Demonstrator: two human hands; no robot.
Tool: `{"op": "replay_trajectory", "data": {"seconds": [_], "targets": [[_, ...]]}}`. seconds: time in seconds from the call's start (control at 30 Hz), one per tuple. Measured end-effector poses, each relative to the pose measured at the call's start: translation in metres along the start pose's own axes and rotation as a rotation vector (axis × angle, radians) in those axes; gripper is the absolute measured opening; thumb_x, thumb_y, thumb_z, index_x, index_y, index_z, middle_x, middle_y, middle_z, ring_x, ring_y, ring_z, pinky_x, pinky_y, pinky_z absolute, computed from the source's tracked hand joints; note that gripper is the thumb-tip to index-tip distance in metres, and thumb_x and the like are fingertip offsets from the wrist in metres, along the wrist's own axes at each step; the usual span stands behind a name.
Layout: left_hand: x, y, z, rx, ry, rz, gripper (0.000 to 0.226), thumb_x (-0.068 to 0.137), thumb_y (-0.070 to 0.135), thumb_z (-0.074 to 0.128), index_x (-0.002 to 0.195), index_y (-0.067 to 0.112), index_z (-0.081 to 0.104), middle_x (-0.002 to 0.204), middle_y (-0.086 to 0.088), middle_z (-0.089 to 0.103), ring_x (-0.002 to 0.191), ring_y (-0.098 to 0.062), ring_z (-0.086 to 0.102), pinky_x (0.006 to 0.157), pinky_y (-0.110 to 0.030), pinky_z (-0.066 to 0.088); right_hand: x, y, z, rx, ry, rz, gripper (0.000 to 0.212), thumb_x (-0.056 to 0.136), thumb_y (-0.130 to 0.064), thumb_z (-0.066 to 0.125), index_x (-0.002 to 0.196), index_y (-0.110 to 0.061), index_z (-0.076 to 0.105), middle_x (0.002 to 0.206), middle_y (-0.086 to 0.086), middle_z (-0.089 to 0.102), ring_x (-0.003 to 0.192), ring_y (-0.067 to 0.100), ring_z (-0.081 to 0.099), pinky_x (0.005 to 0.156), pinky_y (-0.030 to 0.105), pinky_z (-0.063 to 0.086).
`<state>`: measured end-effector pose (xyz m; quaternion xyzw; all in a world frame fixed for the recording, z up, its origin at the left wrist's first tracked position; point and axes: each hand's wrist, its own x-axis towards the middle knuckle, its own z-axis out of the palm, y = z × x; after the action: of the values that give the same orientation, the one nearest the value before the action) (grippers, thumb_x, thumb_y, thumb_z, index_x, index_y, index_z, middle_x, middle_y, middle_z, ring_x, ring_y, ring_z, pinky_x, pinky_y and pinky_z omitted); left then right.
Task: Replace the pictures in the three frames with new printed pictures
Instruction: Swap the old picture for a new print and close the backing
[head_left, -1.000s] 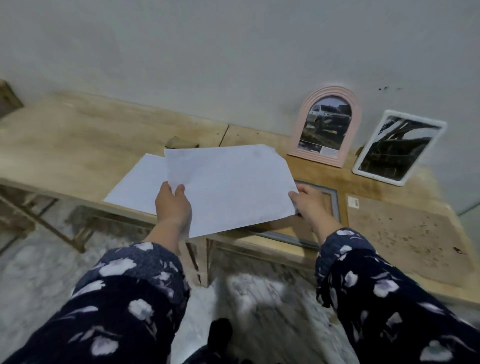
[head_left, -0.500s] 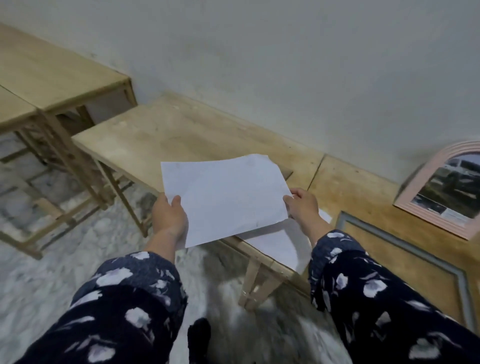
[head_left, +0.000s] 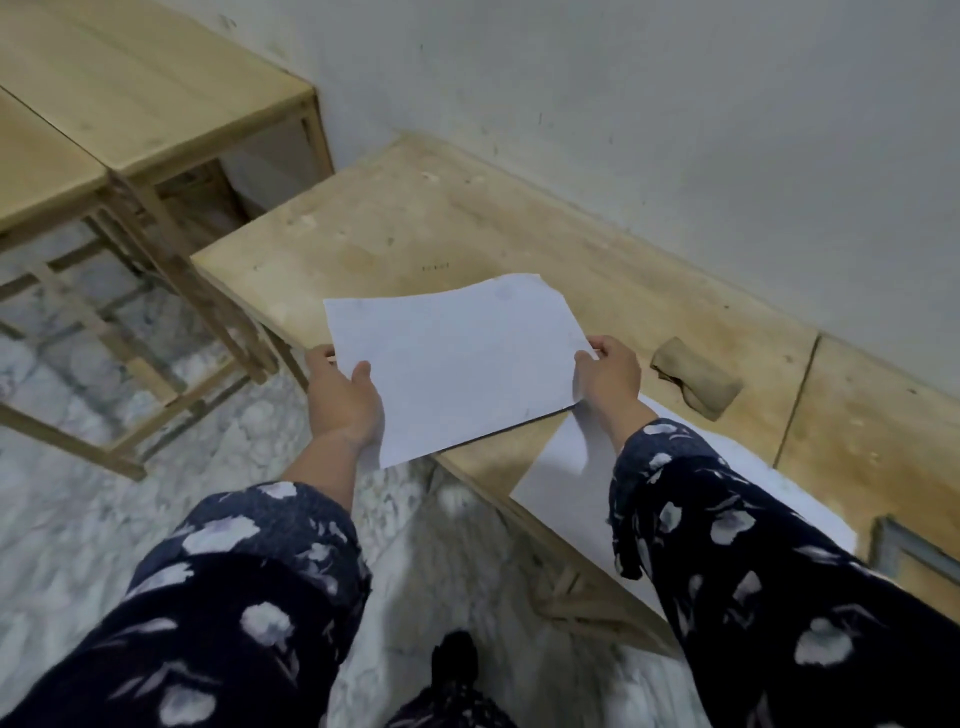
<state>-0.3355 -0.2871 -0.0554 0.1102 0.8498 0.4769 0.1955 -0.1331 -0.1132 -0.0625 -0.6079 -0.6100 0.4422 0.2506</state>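
I hold a white sheet of paper (head_left: 457, 364) in the air over the front edge of a low wooden table (head_left: 415, 228), its blank side up. My left hand (head_left: 343, 400) grips its left edge with the thumb on top. My right hand (head_left: 608, 376) pinches its right edge. A second white sheet (head_left: 566, 499) lies on the table under my right arm. A corner of a grey frame (head_left: 893, 545) lying flat shows at the right edge. The standing frames are out of view.
A crumpled brown scrap (head_left: 696, 382) lies on the table near the wall. Two more wooden tables (head_left: 130, 93) stand to the left, with marble floor (head_left: 104, 509) below. A plain wall (head_left: 675, 104) runs behind the tables.
My view has swung left and the held sheet moved left with both hands. The pink arched frame and the white frame have left the view; the tables at the left have come in.
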Motion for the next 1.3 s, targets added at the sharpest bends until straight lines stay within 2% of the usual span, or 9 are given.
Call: {"op": "replay_trajectory", "data": {"seconds": [0.17,0.33,0.5,0.67,0.77,0.9,0.97,1.1,1.3], "targets": [[0.023,0.002,0.006,0.011,-0.041,0.064,0.049,0.099,0.013,0.049,0.142,0.014,0.026,0.111,0.000,0.050,0.097,-0.021,0.053,0.081,-0.032,0.039,0.019,0.002,0.015,0.003,0.024,0.022,0.028,0.092,-0.010,0.047,0.117,-0.014,0.058,0.123,0.003,0.060,0.102,0.017,0.056,0.082,0.026,0.041],[0.032,-0.006,0.010,0.307,-0.053,0.200,0.040,0.096,0.021,0.055,0.134,0.012,0.043,0.142,-0.007,0.041,0.128,-0.024,0.042,0.099,-0.038,0.038,0.021,0.009,0.017,-0.056,0.009,0.041,0.044,0.086,-0.014,0.050,0.128,-0.026,0.053,0.119,-0.004,0.060,0.120,0.023,0.049,0.100,0.041,0.044],[0.012,-0.001,0.021,0.567,-0.012,0.265,0.045,0.095,0.028,0.057,0.136,0.019,0.044,0.157,-0.005,0.018,0.141,-0.028,0.021,0.109,-0.046,0.028,0.011,0.019,-0.006,-0.068,0.023,0.029,0.035,0.080,-0.008,0.047,0.098,-0.036,0.059,0.104,-0.011,0.066,0.117,0.023,0.052,0.098,0.045,0.046],[-0.025,0.011,0.048,0.592,-0.180,0.399,0.034,0.093,0.026,0.056,0.126,0.018,0.053,0.144,-0.004,0.033,0.131,-0.029,0.030,0.097,-0.046,0.037,-0.013,0.042,-0.050,-0.154,0.026,0.046,0.031,0.083,-0.008,0.050,0.097,-0.036,0.057,0.121,0.001,0.059,0.113,0.021,0.055,0.101,0.038,0.042],[-0.053,0.020,0.075,0.604,-0.336,0.458,0.029,0.093,0.027,0.055,0.121,0.020,0.055,0.135,-0.004,0.042,0.128,-0.028,0.033,0.092,-0.043,0.038,-0.030,0.061,-0.086,-0.213,0.069,0.122,0.035,0.085,-0.008,0.048,0.101,-0.038,0.058,0.126,0.004,0.052,0.111,0.025,0.052,0.087,0.027,0.040],[-0.094,0.031,0.114,0.644,-0.498,0.532,0.027,0.091,0.029,0.057,0.117,0.021,0.057,0.132,-0.004,0.046,0.126,-0.028,0.035,0.089,-0.040,0.040,-0.052,0.092,-0.146,-0.326,0.121,0.209,0.045,0.085,-0.003,0.042,0.111,-0.033,0.060,0.129,0.004,0.050,0.115,0.025,0.042,0.085,0.028,0.037],[-0.104,0.035,0.124,0.675,-0.558,0.537,0.034,0.090,0.033,0.058,0.121,0.020,0.055,0.132,-0.005,0.045,0.125,-0.029,0.035,0.089,-0.040,0.040,-0.060,0.103,-0.167,-0.397,0.144,0.242,0.046,0.085,-0.002,0.042,0.115,-0.032,0.059,0.131,0.003,0.048,0.118,0.027,0.038,0.084,0.030,0.035],[-0.123,0.036,0.139,0.837,-0.611,0.590,0.065,0.084,0.050,0.063,0.136,0.017,0.041,0.137,-0.008,0.040,0.128,-0.032,0.034,0.093,-0.043,0.039,-0.078,0.122,-0.201,-0.661,0.107,0.304,0.051,0.086,-0.009,0.048,0.133,-0.027,0.046,0.140,0.007,0.037,0.132,0.033,0.025,0.102,0.042,0.032],[-0.132,0.039,0.147,0.892,-0.631,0.529,0.086,0.075,0.050,0.075,0.141,0.015,0.033,0.138,-0.009,0.031,0.129,-0.034,0.028,0.096,-0.049,0.038,-0.091,0.133,-0.217,-0.775,0.074,0.357,0.043,0.086,-0.022,0.054,0.128,-0.017,0.043,0.137,0.011,0.040,0.126,0.035,0.029,0.093,0.044,0.035]]}}
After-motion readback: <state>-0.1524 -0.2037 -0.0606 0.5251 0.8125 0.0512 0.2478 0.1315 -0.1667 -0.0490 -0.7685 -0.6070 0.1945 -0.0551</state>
